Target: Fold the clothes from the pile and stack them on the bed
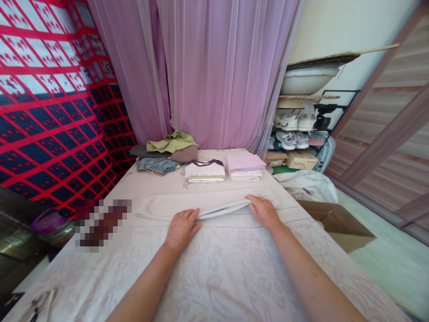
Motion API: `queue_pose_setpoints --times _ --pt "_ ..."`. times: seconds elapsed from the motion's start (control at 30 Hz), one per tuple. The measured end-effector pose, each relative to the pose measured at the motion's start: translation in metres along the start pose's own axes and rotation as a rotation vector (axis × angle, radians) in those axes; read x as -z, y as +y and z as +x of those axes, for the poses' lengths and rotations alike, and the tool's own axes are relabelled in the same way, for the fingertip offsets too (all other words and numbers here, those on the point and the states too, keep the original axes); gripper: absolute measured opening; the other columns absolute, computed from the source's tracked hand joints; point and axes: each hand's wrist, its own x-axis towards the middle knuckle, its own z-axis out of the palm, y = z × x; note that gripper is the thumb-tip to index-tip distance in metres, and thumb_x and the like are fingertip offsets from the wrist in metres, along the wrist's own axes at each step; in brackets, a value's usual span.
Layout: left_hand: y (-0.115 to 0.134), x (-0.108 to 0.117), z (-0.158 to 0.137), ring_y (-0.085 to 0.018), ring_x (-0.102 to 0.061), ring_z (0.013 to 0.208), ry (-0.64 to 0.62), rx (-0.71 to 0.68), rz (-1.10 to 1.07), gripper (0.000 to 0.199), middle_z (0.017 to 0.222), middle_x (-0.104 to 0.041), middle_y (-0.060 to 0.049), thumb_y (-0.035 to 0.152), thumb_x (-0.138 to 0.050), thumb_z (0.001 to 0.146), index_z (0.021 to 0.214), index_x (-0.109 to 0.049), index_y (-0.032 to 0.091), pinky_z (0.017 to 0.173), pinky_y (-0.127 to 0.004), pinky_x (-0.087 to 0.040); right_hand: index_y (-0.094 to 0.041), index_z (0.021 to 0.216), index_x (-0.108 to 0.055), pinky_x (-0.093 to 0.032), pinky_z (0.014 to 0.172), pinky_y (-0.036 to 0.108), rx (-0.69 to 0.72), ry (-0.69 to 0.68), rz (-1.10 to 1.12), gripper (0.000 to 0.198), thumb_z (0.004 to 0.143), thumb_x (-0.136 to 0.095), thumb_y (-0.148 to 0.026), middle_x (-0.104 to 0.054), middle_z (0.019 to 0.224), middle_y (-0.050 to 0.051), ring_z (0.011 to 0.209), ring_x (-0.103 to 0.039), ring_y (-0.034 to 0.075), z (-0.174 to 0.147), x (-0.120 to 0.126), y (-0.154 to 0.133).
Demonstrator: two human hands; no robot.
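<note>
A white ribbed knit garment (187,202), folded into a long, low strip, lies crosswise on the bed. My left hand (182,228) is at its near edge, palm down, fingers stretched out and thumb apart. Toward the strip's right end, my right hand (263,209) has its fingers bent over the near edge, gripping the cloth. Between the hands that edge stands slightly raised, showing layers underneath. The undersides of both hands are hidden.
Behind the garment are a folded white shirt stack (205,171), a lilac stack (245,166), denim (158,165) and an olive garment (172,141). Purple curtains (221,71) hang beyond. Right of the bed are a cardboard box (355,228) and a shoe rack (342,118).
</note>
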Motion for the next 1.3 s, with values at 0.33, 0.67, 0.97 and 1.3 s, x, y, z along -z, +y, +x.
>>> queue_pose_setpoints --times 0.33,0.67,0.97,1.3 --pt "-0.009 0.007 0.026 -0.02 -0.063 0.099 0.103 0.088 -0.132 0.031 0.107 -0.069 -0.006 0.032 -0.04 0.095 0.114 -0.061 0.022 0.087 -0.031 -0.048 -0.03 0.105 -0.061 -0.041 0.068 0.026 -0.026 -0.066 0.028 0.024 0.089 -0.044 -0.025 -0.071 0.099 0.001 0.086 -0.064 0.018 0.019 0.049 -0.01" --pt "-0.04 0.127 0.074 -0.019 -0.061 0.087 -0.531 0.076 -0.524 0.037 0.09 -0.07 0.002 0.053 -0.046 0.083 0.092 -0.068 0.025 0.078 -0.024 -0.044 -0.023 0.083 -0.067 -0.045 0.066 0.024 0.186 -0.546 0.444 0.022 0.081 -0.053 -0.04 -0.069 0.082 -0.001 0.078 -0.062 0.018 0.04 0.113 0.008" --pt "-0.061 0.015 0.11 -0.02 -0.06 0.08 -0.622 0.202 -0.319 0.029 0.081 -0.068 -0.003 0.042 -0.046 0.077 0.077 -0.064 0.02 0.067 -0.026 -0.041 -0.023 0.088 -0.072 -0.045 0.069 0.025 -0.074 -0.51 0.256 0.019 0.079 -0.056 -0.027 -0.073 0.091 0.003 0.082 -0.064 0.018 0.078 0.022 0.022" --pt "-0.087 0.007 0.097 -0.018 -0.055 0.076 -0.686 0.211 -0.579 0.043 0.076 -0.06 0.0 0.059 -0.044 0.076 0.081 -0.059 0.019 0.068 -0.025 -0.042 -0.021 0.1 -0.067 -0.048 0.083 0.034 -0.197 -0.508 0.565 0.04 0.073 -0.058 -0.049 -0.07 0.101 0.006 0.092 -0.063 0.024 0.017 0.027 0.077"
